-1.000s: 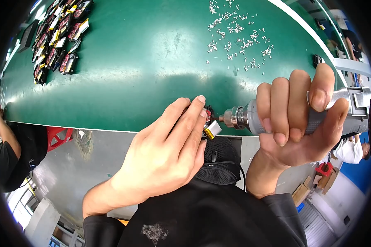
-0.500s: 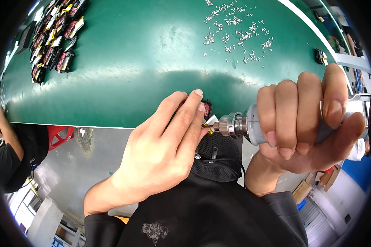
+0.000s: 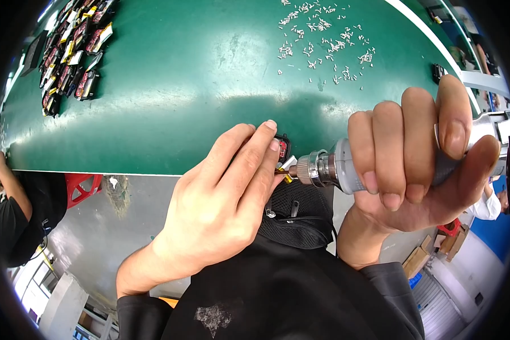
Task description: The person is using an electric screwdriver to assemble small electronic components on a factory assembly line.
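Observation:
My right hand (image 3: 416,153) is wrapped round a grey electric screwdriver (image 3: 343,167) with a knurled metal nose. Its bit points left, reaching the device under my left fingertips; the exact contact point is hidden. My left hand (image 3: 221,198) grips a small black device (image 3: 284,148) with a red circuit board at the table's near edge. Most of that device is covered by my fingers, and a white and yellow piece (image 3: 289,166) sticks out beside the bit. Many tiny loose screws (image 3: 337,45) lie scattered on the green table (image 3: 170,113) beyond my right hand.
Several similar black devices with red boards (image 3: 73,62) are piled at the far left. One dark device (image 3: 438,73) lies near the table's right side. A black mesh bag (image 3: 300,218) is below the near edge. At the left sits another person, whose arm (image 3: 11,184) shows.
My right hand and the screwdriver have shifted slightly left and up. My left hand has barely moved and keeps its grip on the device.

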`<state>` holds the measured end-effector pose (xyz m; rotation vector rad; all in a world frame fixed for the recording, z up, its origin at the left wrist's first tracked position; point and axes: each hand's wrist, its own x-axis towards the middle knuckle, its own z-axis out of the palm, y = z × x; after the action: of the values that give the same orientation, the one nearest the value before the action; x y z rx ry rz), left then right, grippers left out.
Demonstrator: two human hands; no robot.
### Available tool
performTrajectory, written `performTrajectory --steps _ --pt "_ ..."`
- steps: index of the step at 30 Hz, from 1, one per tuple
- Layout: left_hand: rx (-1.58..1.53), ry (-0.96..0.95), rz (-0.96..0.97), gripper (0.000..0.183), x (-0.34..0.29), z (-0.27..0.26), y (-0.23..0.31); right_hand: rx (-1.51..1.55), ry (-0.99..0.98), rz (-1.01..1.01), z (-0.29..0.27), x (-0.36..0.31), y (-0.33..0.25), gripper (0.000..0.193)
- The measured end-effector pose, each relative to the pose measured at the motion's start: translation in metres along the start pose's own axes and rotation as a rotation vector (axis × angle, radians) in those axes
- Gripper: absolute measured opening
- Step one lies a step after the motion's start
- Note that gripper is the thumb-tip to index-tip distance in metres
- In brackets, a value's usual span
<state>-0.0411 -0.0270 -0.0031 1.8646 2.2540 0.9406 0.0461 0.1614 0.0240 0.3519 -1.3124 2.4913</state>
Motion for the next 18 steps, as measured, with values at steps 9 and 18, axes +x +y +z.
performTrajectory --steps 9,18 --pt "-0.019 0.043 0.013 0.038 -0.002 0.003 -0.002 0.076 0.001 -0.041 -0.007 -0.003 0.004 0.029" --pt "-0.020 -0.066 0.010 0.049 -0.005 -0.002 -0.004 -0.073 0.161 -0.022 0.007 0.003 -0.005 0.028"
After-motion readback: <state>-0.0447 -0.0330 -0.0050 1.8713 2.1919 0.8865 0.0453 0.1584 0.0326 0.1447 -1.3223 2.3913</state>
